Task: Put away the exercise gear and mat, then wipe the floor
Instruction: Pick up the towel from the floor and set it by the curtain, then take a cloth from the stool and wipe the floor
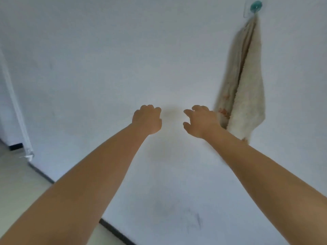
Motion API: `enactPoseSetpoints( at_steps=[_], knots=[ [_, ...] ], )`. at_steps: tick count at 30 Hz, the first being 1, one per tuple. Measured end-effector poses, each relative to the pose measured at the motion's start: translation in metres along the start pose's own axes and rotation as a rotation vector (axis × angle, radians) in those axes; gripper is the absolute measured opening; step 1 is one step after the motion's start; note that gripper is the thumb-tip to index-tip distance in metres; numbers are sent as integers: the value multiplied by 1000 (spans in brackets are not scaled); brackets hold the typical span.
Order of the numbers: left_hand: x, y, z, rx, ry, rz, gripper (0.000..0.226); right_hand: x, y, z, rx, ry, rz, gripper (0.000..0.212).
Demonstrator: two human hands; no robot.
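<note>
Against a plain white wall (123,59), both of the person's bare arms reach forward side by side. The left hand (147,119) has its fingers curled under in a loose fist and holds nothing. The right hand (200,121) has its fingers bent but spread, thumb apart from the rest, and it holds nothing either. A cream-coloured towel (246,85) with reddish stains hangs on the wall from a teal hook (256,5) at the upper right. Its lower edge falls just beside and behind the right hand and wrist; whether the hand touches it cannot be told. Along the bottom of the wall runs a dark baseboard (115,230), with pale floor (19,181) at the lower left. A white door frame (16,106) stands at the left edge.
</note>
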State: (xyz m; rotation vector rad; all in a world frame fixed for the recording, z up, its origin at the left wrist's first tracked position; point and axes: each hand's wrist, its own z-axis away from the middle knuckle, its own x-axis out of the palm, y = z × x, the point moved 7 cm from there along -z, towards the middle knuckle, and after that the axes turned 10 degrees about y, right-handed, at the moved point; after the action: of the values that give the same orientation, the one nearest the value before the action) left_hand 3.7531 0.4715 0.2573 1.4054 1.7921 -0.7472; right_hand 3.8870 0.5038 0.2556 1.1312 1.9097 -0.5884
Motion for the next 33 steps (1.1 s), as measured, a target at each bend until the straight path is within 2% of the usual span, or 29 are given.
enactPoseSetpoints(
  at_steps=[5,10,16,20,26,33],
  knots=[
    [41,-109,108,-164,-246,-52,49,64,-113,47,-144,-224,-101,53],
    [65,-241,226,-375,-382,-64,53,120,-262,99,-294,-413,-225,54],
    [52,-431,353,-590,-503,-138,53,162,-480,152,-485,-559,-334,53],
    [25,-555,429,-709,-592,-216,53,165,-624,174,-613,-595,-389,55],
    [-4,-693,500,-880,-636,-261,51,172,-791,198,-794,-645,-386,55],
    [14,-825,546,-1022,-703,-223,52,220,-966,218,-937,-762,-377,54]
  ],
)
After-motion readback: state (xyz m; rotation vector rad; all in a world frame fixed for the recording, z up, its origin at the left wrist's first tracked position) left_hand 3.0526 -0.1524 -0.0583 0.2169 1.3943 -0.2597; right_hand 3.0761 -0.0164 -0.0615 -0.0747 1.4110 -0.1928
